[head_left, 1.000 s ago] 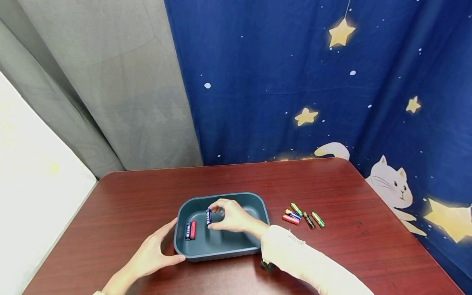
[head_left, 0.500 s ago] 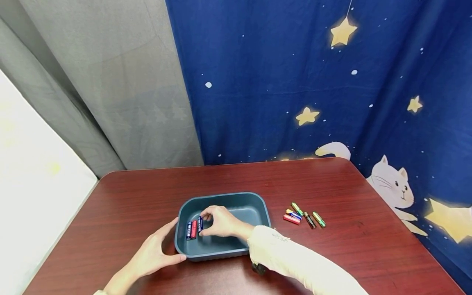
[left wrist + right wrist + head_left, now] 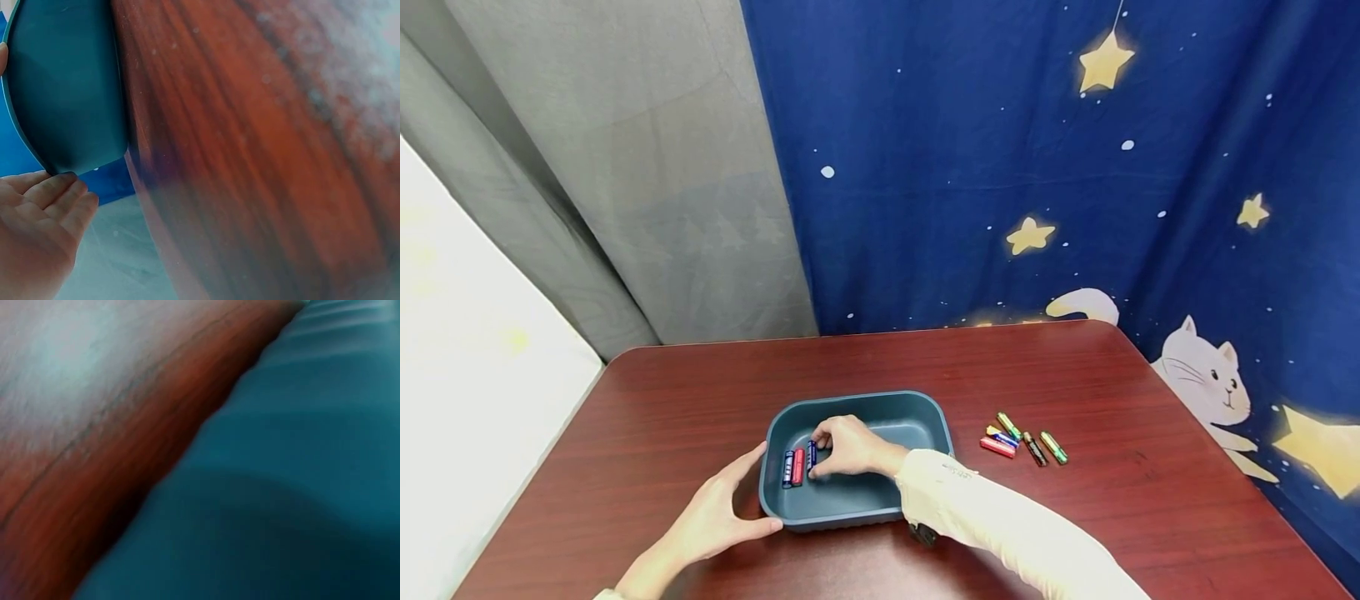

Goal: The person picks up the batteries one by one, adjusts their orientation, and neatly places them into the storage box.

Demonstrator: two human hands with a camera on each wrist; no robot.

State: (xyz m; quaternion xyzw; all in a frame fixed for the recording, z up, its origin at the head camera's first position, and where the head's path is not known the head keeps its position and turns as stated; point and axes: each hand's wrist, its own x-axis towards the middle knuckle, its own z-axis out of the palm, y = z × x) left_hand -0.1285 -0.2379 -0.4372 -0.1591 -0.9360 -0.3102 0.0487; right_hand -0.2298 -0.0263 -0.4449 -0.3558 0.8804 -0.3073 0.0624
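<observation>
Blue battery (image 3: 812, 459) shifted left toward the red battery (image 3: 798, 467).
Now near-parallel with it in the tray (image 3: 857, 498), gap remaining: third in row. Right hand (image 3: 852, 447) pinches the blue one; left hand (image 3: 713, 510), spread, touches tray's left end.

Readable text: none | sleeve (image 3: 1007, 525): lettering illegible | batteries (image 3: 798, 467): print too small

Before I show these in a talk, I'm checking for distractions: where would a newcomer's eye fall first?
Probably on the blue curtain and its yellow stars, filling the upper right of the head view. Next, likely the teal tray on the red-brown table, where the right hand pinches a dark blue battery right of a red battery. Five more batteries lie right of the tray.
</observation>
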